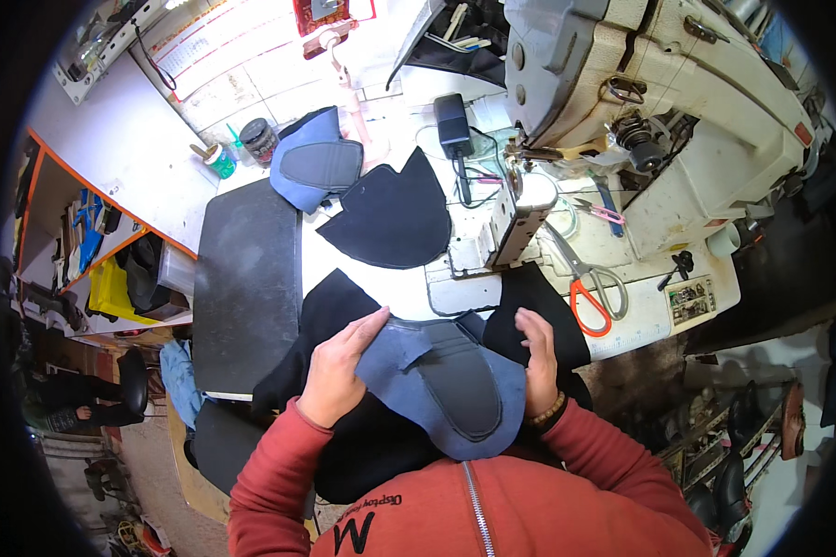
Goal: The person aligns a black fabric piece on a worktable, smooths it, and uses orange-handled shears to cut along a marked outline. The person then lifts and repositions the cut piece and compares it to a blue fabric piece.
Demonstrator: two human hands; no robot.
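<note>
Head view: a blue cloth piece (441,385) with a grey panel is held over the lap, before the sewing machine (659,102). The left hand (336,371) pinches its left edge, fingers together; the right hand (536,357) clasps its right edge. If either grip is loosened, the layers could be shifted out of line.

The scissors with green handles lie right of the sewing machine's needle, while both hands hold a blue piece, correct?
Not quite: the head view shows the scissors have orange handles, not green. They do lie right of the needle, and both hands, left and right, hold the blue piece.
</note>
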